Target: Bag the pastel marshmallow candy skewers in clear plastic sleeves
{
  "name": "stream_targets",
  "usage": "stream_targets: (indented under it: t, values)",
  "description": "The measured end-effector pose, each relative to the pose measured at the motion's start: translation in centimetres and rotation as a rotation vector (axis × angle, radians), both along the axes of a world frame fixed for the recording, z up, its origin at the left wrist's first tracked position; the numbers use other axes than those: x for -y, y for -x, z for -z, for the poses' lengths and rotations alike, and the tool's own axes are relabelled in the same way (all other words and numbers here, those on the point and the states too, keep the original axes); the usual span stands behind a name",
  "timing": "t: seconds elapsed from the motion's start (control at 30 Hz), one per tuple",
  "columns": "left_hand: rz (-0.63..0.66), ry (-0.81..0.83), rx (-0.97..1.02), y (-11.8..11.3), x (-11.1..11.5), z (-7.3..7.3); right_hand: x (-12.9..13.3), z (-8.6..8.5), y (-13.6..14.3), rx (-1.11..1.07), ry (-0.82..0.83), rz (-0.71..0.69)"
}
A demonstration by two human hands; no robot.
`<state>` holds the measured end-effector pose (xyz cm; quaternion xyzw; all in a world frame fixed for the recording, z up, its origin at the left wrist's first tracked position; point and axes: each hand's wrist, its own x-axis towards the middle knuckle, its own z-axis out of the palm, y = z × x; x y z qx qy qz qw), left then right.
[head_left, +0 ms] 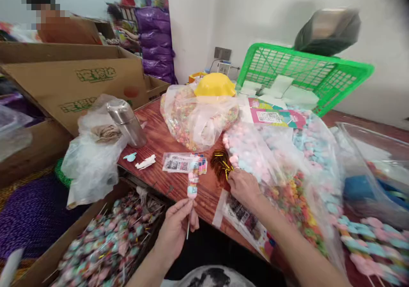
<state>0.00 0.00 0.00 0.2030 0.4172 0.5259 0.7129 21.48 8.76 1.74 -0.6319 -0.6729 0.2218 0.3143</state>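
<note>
My left hand (179,221) pinches the white stick of a marshmallow candy skewer (192,185). It stands upright over the table edge, pink and blue pieces in a clear wrapper. At a loose bundle of gold twist ties (219,162), my right hand (244,187) has its fingers closed on a tie; the fingertips are partly hidden. Just behind the skewer lies a small stack of printed clear wrappers (175,162). Another printed plastic packet (243,216) is under my right forearm.
Bags of pink-blue marshmallows (246,146) and gummy rings (182,121) cover the table's back. A box of wrapped skewers (108,236) sits at lower left. A steel flask (128,123), green basket (345,78) and clear bin (370,167) stand around. People work behind cartons (105,80).
</note>
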Motion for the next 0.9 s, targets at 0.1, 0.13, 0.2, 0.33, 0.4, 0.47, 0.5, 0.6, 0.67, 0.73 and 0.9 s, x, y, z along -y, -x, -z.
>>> stream_targets:
  t: [0.1, 0.13, 0.2, 0.33, 0.4, 0.47, 0.5, 0.6, 0.67, 0.73, 0.9]
  values:
    - [0.018, -0.004, 0.003, -0.3, 0.0, 0.2, -0.5, -1.0, -1.5, -0.034, -0.006, 0.010]
    - [0.023, -0.004, 0.006, -0.4, 0.0, 0.2, -0.6, -1.3, -2.0, -0.060, -0.004, 0.016]
    - [0.034, -0.002, 0.011, -0.7, -0.1, 0.2, -0.8, -1.8, -2.9, -0.138, 0.004, 0.034]
    - [0.065, 0.000, 0.037, -1.3, -0.4, -0.1, -0.7, -2.3, -3.9, -0.351, 0.062, 0.055]
    - [0.091, -0.005, 0.044, -1.5, -0.5, -0.2, -0.6, -2.4, -4.0, -0.485, 0.090, 0.065]
    - [0.112, -0.021, 0.046, -1.6, -0.5, -0.4, -0.3, -2.4, -3.9, -0.638, 0.095, 0.097]
    - [0.119, -0.037, 0.046, -1.7, -0.6, -0.6, -0.1, -2.4, -3.7, -0.715, 0.090, 0.118]
    - [0.143, -0.102, 0.039, -2.0, -1.2, -1.0, 0.8, -2.5, -2.8, -0.915, 0.097, 0.150]
    - [0.157, -0.148, 0.034, -2.6, -1.8, -1.4, 1.5, -2.7, -2.0, -1.020, 0.124, 0.138]
    - [0.165, -0.185, 0.040, -3.6, -2.6, -1.8, 2.3, -3.0, -1.2, -1.111, 0.156, 0.115]
    - [0.242, -0.200, 0.130, -6.8, -3.7, -2.9, 4.0, -3.4, 0.2, -1.266, 0.222, 0.056]
